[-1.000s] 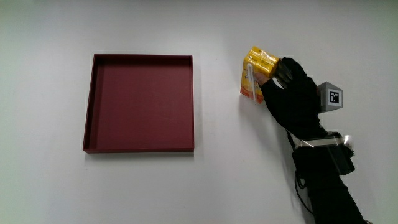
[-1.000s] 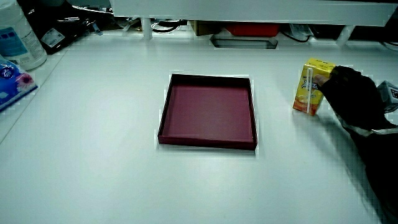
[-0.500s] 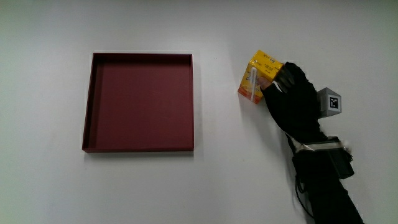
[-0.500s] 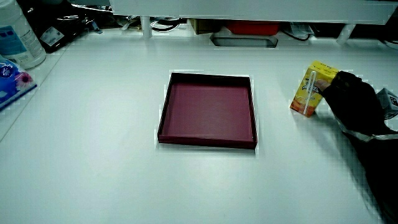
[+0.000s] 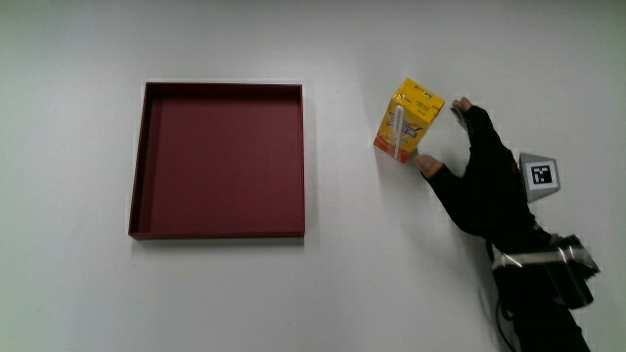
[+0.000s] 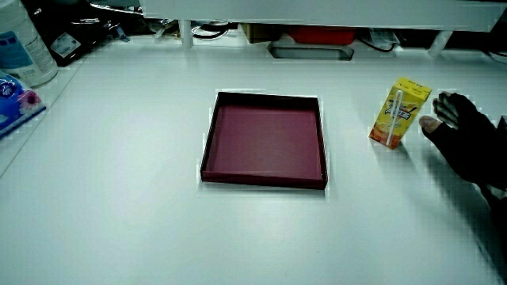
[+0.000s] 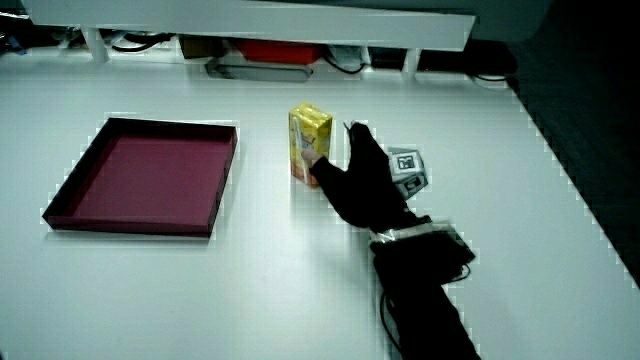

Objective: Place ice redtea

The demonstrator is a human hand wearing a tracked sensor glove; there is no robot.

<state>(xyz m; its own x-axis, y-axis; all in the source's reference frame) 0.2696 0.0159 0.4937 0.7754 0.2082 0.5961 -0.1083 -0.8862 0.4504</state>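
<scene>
The ice red tea is a yellow and orange drink carton (image 5: 408, 119) with a straw on its face. It stands upright on the white table, beside the dark red tray (image 5: 137, 156) and outside it. Both side views show the carton (image 6: 399, 112) (image 7: 309, 144) standing free. The gloved hand (image 5: 460, 149) is beside the carton, a little nearer to the person, with fingers spread and holding nothing. A small gap separates the fingertips (image 5: 431, 167) from the carton. The hand (image 6: 445, 120) (image 7: 340, 160) carries a patterned cube (image 5: 541, 176) on its back.
The dark red tray (image 6: 211, 142) (image 7: 65, 190) holds nothing. A low partition with cables and a red box (image 6: 321, 36) runs along the table's edge farthest from the person. A plastic bottle (image 6: 20, 47) and a small packet (image 6: 12, 107) lie at the table's edge in a side view.
The hand was shut on the carton, turned it slightly, then let go. It has drawn back toward the person with its fingers spread. The carton stays standing.
</scene>
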